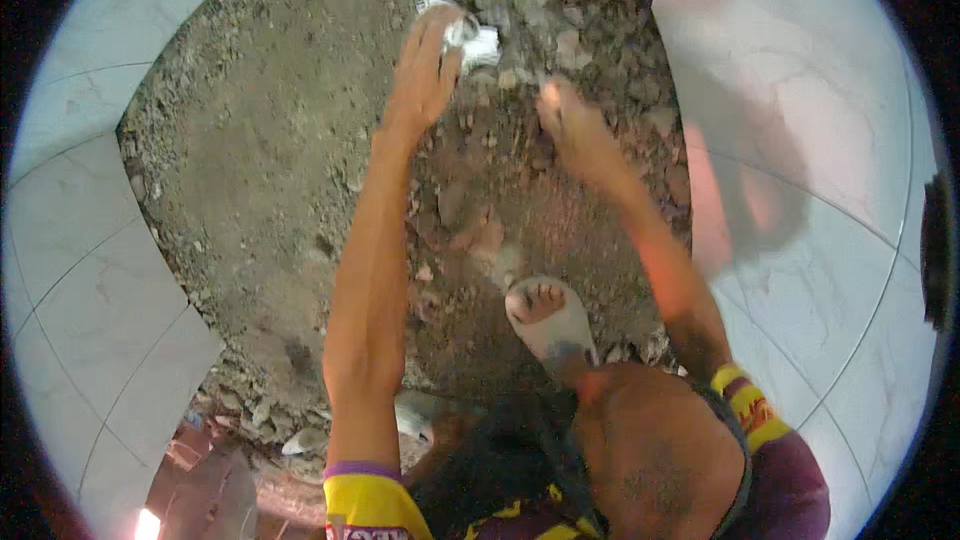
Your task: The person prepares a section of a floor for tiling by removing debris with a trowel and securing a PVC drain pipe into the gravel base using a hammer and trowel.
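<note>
My left hand (428, 70) reaches far out over the rubble, its fingers curled over a bright white object (482, 46). That object looks crumpled or broken, with a rounded part by my fingertips; its kind is unclear. To the right, my right hand (572, 125) is closed like a fist and a little smeared by motion. A faint greyish streak lies beyond its knuckles, and I cannot make out what the fingers hold. The two hands are apart, both above the loose stones.
Bare earth and broken stones (450, 205) fill the strip between pale tiled walls, with the left wall (80, 270) and right wall (800, 80) close by. My sandalled foot (550, 315) stands on the dirt below my right hand. Reddish light falls on the right wall.
</note>
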A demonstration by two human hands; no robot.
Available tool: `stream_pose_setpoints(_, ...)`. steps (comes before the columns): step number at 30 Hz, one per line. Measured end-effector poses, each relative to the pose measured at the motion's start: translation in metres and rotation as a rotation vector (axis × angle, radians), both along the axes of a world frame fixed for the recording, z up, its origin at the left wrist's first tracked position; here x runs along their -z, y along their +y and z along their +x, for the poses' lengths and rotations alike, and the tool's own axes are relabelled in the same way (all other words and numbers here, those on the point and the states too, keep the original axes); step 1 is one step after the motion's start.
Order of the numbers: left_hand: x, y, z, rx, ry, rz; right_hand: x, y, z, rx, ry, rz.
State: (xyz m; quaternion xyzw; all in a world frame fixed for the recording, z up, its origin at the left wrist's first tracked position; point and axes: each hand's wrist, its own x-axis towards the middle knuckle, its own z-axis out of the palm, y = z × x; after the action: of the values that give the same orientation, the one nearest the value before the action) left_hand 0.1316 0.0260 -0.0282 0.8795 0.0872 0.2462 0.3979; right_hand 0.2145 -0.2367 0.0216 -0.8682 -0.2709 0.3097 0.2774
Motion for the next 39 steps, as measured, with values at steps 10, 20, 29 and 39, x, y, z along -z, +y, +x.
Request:
stream_pose_setpoints(10,-0.004,0.015,-0.02,0.002,-0.007,-0.037,-0.085,-0.057,-0.064,0.087,0.356,-0.017)
stream_pose_setpoints(20,-0.004,-0.003,-0.017,-0.256,0.093,0.271,-0.054,-0.046,-0.064,-0.03,0.395,0.025)
stream_pose_setpoints(29,-0.01,-0.02,-0.009,-0.182,0.106,0.208,-0.035,-0.003,-0.017,0.208,0.462,-0.051)
stream_pose_setpoints(39,-0.014,-0.013,-0.012,-0.186,0.15,0.129,-0.065,-0.072,-0.051,-0.117,0.298,0.133)
